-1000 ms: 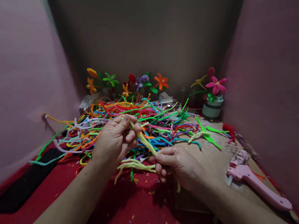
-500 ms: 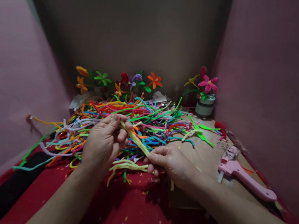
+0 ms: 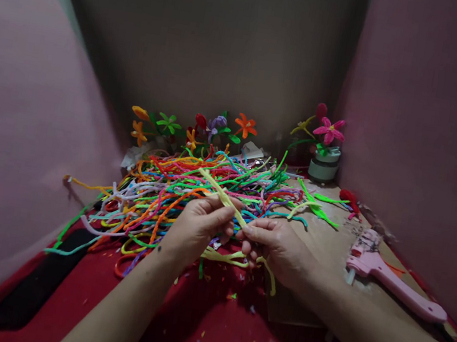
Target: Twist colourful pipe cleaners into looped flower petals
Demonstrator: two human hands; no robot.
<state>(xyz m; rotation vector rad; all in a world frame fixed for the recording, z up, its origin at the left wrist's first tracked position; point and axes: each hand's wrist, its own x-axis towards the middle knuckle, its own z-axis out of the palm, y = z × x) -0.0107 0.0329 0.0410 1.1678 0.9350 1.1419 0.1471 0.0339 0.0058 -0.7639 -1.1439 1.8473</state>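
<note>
A pale yellow pipe cleaner piece [image 3: 214, 182], seemingly several strands side by side, slants between my hands. My left hand [image 3: 207, 222] pinches it about midway, its free end pointing up and left. The lower end sits between the thumb and fingers of my right hand [image 3: 273, 242]. More yellow pipe cleaners [image 3: 226, 257] show below and behind my hands; whether they join the held piece I cannot tell. Just beyond lies a big heap of pipe cleaners [image 3: 174, 185] in many colours.
A pink glue gun [image 3: 397, 284] lies on a cardboard sheet [image 3: 325, 241] at right, near bright green pieces [image 3: 318, 205]. Pipe-cleaner flowers [image 3: 246, 126] stand behind the heap, others in a small pot [image 3: 323, 166]. Scraps dot the red cloth [image 3: 186, 326]; a black strip [image 3: 34, 285] lies left.
My left hand has slid down the yellow piece toward my right hand, leaving its upper end free. The whole view has shifted slightly, so things sit further right.
</note>
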